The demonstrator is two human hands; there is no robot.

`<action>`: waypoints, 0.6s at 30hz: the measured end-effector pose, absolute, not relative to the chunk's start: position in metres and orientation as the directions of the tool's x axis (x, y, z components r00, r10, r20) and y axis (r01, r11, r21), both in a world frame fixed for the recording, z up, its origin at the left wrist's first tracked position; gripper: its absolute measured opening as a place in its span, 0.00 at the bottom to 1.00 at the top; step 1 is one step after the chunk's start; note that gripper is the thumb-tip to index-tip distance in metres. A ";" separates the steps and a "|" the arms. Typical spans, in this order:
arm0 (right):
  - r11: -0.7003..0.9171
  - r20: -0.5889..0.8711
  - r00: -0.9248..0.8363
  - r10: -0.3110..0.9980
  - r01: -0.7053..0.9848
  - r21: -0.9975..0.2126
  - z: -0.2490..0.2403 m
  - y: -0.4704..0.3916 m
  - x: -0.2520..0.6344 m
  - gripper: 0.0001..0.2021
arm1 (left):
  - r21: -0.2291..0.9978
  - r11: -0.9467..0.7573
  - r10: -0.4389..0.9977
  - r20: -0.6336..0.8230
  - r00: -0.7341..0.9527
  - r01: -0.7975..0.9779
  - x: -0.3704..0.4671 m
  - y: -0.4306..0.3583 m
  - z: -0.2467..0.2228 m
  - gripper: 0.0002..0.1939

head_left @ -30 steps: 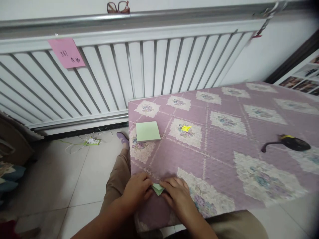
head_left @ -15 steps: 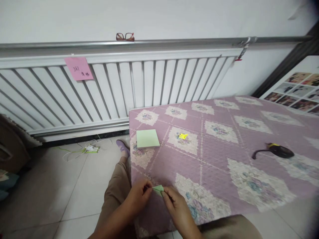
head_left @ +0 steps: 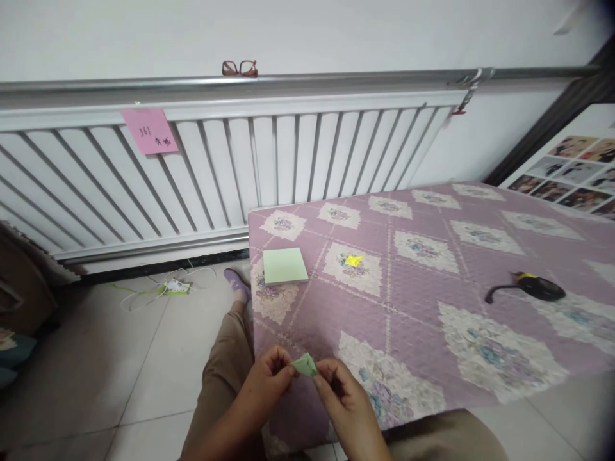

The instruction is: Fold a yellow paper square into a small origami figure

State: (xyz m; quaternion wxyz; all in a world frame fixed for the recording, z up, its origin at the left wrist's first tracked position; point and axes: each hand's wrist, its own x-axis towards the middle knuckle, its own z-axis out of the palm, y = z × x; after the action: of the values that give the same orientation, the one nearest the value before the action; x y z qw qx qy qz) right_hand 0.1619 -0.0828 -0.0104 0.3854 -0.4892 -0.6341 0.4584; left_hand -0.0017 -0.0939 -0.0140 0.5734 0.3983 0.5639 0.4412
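Note:
A small piece of folded green paper (head_left: 304,365) is held up between my two hands over the near left corner of the table. My left hand (head_left: 271,378) pinches its left corner between thumb and forefinger. On the right side, the thumb and fingers of my right hand (head_left: 342,387) close on the paper's other edge. Farther back on the cloth lies a pale green pad of square notepaper (head_left: 285,266). To the right of the pad sits a small folded yellow paper piece (head_left: 353,261).
A purple floral cloth (head_left: 336,307) covers the table. A black object with a curved stem and a yellow part (head_left: 541,287) lies at right. Behind stands a white radiator (head_left: 288,153) with a pink note (head_left: 150,130). Glasses (head_left: 239,68) rest on the pipe; a power strip (head_left: 175,287) lies on the floor.
The green paper has been tilted, so more of its folded face shows and its tip points up. Both hands have shifted slightly and still pinch it.

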 end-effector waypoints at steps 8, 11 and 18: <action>0.016 -0.031 -0.197 0.980 0.230 -0.973 -0.005 -0.080 0.160 0.10 | 0.942 0.311 0.950 -0.312 0.015 -0.127 0.000 -0.095 -0.009 0.09; -0.014 -0.055 -0.197 0.979 0.205 -0.979 -0.005 -0.079 0.160 0.11 | 0.934 0.322 0.946 -0.322 0.028 -0.155 0.001 -0.096 -0.009 0.09; -0.132 -0.144 -0.169 0.975 0.078 -0.988 -0.019 -0.081 0.156 0.13 | 0.870 0.368 0.928 -0.364 0.075 -0.329 0.006 -0.097 -0.017 0.16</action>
State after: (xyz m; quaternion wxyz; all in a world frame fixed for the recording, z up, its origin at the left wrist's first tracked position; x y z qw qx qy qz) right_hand 0.1559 -0.0808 -0.0191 0.4016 -0.5044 -0.5220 0.5584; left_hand 0.0060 -0.0970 -0.0174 0.6662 0.3060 0.4900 0.4716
